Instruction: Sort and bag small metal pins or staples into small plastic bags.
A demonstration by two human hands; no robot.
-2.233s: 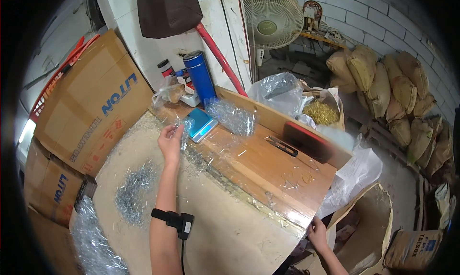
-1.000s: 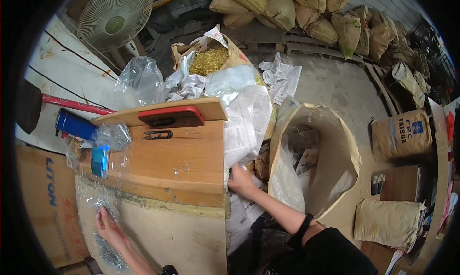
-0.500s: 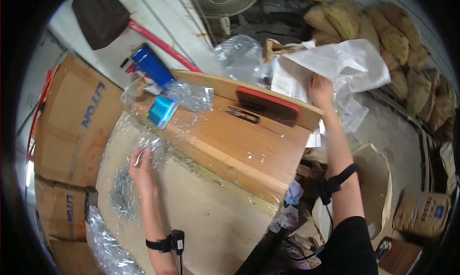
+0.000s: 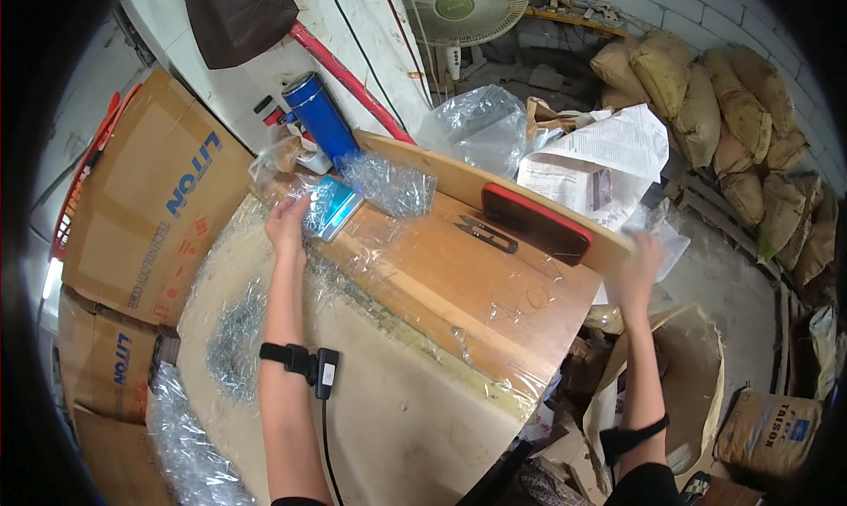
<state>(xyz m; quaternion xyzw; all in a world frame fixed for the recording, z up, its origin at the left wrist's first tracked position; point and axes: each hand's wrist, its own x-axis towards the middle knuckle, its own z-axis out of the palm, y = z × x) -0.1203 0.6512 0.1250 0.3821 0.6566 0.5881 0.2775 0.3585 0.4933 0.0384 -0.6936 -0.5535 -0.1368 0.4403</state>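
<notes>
A fan (image 4: 454, 6) stands left of stacked tan sacks (image 4: 694, 113), with cardboard boxes (image 4: 146, 193) farther left

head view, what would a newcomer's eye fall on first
Probably the vivid blue cylinder by the far left end of the wooden surface, then the red-edged phone against the raised ledge. The glittering silver strands on the beige tabletop, left of the left forearm, also stand out. A blue-lit device glows beside the left hand.
</notes>
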